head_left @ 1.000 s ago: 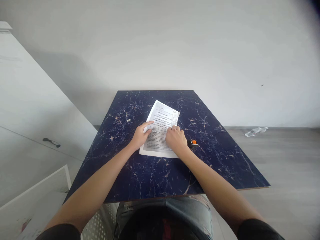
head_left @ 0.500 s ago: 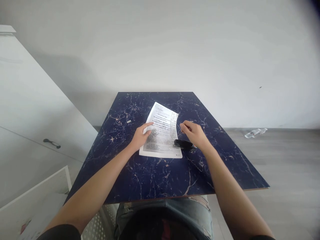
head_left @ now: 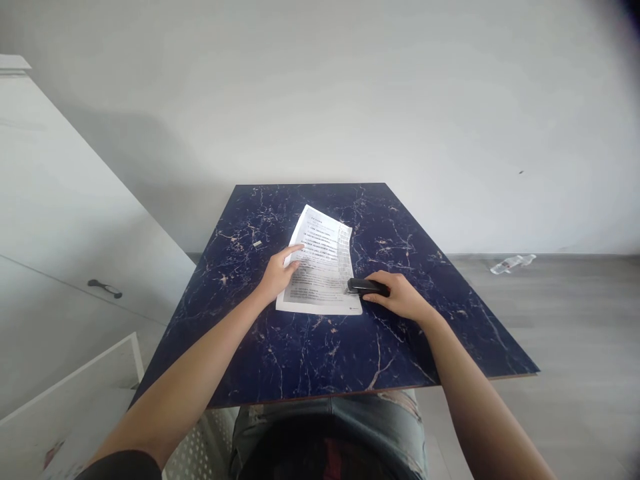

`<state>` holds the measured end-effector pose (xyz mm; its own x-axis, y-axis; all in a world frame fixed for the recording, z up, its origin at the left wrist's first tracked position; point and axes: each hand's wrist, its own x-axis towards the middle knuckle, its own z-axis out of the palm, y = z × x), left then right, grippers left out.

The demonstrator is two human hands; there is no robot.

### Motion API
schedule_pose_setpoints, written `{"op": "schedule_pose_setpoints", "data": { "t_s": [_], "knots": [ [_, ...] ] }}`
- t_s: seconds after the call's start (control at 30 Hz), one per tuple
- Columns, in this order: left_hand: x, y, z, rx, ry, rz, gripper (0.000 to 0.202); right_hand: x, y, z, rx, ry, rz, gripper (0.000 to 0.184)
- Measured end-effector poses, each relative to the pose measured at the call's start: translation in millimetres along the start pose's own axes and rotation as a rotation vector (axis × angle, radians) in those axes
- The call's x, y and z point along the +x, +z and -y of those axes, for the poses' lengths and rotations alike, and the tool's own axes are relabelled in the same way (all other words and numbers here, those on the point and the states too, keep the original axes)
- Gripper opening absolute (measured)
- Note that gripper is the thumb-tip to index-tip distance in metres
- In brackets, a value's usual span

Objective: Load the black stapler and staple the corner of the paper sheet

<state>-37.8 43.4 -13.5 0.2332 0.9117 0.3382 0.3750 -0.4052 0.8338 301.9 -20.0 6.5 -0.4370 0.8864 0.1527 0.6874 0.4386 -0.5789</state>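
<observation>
Printed paper [head_left: 320, 267], one sheet or a thin stack, lies slightly curled at the middle of the dark blue marbled table [head_left: 310, 360]. My left hand [head_left: 280, 272] grips its left edge, thumb on top and some fingers hidden beneath. At the paper's lower right edge is a black stapler [head_left: 367, 287], its front end over the margin. My right hand [head_left: 400, 293] is wrapped around the stapler's rear half. Whether the stapler's jaw is pressed down on the paper, I cannot tell.
A small pale strip [head_left: 257, 244] lies on the table left of the paper. White cabinet [head_left: 60, 220] with a dark handle stands to the left. A clear plastic bottle [head_left: 513, 264] lies on the grey floor at right. The wall [head_left: 320, 93] rises behind the table.
My right hand has come down from beside the paper's right edge and closed around the stapler. The paper has shifted slightly left, with my left hand still gripping it.
</observation>
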Motion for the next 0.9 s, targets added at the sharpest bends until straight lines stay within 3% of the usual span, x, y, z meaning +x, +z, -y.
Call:
{"op": "schedule_pose_setpoints", "data": {
  "t_s": [0.2,0.37,0.53,0.67,0.77,0.9],
  "knots": [
    [1,-2.7,5,0.01,-0.039,-0.021,0.042,-6,-7,-12,-0.056,0.081,-0.124,0.028],
    [0,-8.1,4,0.016,-0.12,0.03,0.05,-6,-7,-9,-0.048,0.092,-0.121,0.028],
    [-1,-31.9,-4,0.189,-0.223,0.251,0.055,-7,-8,-6,-0.043,0.053,-0.07,0.024],
    [-4,-50.5,-17,0.355,-0.301,0.432,0.068,-10,-13,-12,-0.06,0.11,-0.142,0.027],
    [-11,-51.8,-33,0.51,-0.342,0.567,0.085,-11,-15,-14,-0.074,0.142,-0.165,0.028],
    [-19,-44.2,-58,0.732,-0.378,0.633,0.083,-10,-13,-13,-0.06,0.129,-0.14,0.029]
  ]
}}
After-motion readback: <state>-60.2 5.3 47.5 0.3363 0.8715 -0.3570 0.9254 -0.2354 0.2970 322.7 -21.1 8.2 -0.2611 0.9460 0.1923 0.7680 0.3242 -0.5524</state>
